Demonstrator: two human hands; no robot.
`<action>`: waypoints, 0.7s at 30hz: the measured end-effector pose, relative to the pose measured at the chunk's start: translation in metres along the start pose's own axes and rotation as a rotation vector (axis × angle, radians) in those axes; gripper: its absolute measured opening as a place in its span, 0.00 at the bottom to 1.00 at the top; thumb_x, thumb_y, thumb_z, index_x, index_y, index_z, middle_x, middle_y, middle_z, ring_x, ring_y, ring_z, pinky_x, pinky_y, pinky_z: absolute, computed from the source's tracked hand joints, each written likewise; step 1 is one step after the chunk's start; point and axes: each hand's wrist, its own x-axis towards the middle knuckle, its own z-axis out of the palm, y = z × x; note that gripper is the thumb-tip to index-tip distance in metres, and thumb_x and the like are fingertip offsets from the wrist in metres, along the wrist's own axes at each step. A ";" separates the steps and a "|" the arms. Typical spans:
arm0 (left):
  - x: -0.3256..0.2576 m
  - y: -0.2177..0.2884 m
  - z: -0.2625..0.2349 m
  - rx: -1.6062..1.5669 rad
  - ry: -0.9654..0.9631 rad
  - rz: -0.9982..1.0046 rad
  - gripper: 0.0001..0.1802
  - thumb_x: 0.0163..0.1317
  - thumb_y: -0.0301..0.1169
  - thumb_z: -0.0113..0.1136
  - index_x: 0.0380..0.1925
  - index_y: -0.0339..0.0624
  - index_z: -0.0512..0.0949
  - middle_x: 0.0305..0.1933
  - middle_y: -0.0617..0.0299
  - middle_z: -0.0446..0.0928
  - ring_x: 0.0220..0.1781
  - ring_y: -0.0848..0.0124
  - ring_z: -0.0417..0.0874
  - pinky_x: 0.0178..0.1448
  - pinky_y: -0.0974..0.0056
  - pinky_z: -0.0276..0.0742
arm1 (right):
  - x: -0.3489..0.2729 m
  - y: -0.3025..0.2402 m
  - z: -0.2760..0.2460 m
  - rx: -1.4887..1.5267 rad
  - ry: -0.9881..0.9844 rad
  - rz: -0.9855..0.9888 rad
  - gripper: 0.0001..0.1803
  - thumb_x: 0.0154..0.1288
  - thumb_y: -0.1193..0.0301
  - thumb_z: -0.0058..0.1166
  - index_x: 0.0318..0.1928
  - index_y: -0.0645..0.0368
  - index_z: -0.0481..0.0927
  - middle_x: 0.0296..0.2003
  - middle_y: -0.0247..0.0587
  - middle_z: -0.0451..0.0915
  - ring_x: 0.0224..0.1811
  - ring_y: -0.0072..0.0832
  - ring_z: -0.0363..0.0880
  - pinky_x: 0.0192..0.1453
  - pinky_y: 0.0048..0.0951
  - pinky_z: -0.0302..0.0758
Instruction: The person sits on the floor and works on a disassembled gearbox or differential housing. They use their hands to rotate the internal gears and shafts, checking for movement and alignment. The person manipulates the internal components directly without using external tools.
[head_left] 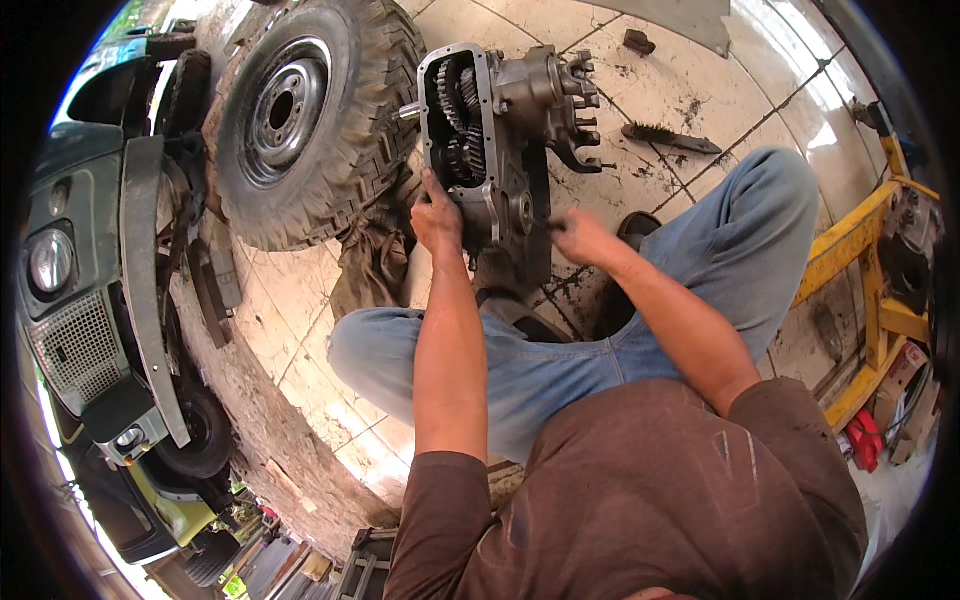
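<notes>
A greasy metal gearbox (522, 88) stands on the floor in front of me, between my legs and the large wheel. Through its open top show toothed gears (458, 105), and a shaft end sticks out on its left. My left hand (437, 215) grips the near left corner of the housing, thumb up along the rim. Close to the right of the round bearing (522, 212) on the near part of the casing is my right hand (588, 241). Its fingers are curled together at the casing's side; whatever they pinch is too small and dark to make out.
A big knobbly-tyred wheel (365, 120) lies just left of the gearbox, with a brown rag (372, 265) near it. On the dirty tiles at right is a dark brush (672, 138). A yellow metal frame (845, 250) stands far right; a green vehicle (75, 270) is at left.
</notes>
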 end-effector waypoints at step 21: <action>-0.003 -0.009 -0.011 -0.020 0.032 -0.013 0.53 0.65 0.74 0.38 0.47 0.28 0.85 0.45 0.33 0.84 0.53 0.37 0.83 0.59 0.46 0.74 | -0.029 -0.054 0.002 -0.280 -0.072 -0.257 0.15 0.63 0.70 0.55 0.46 0.65 0.85 0.35 0.67 0.83 0.40 0.59 0.84 0.47 0.49 0.81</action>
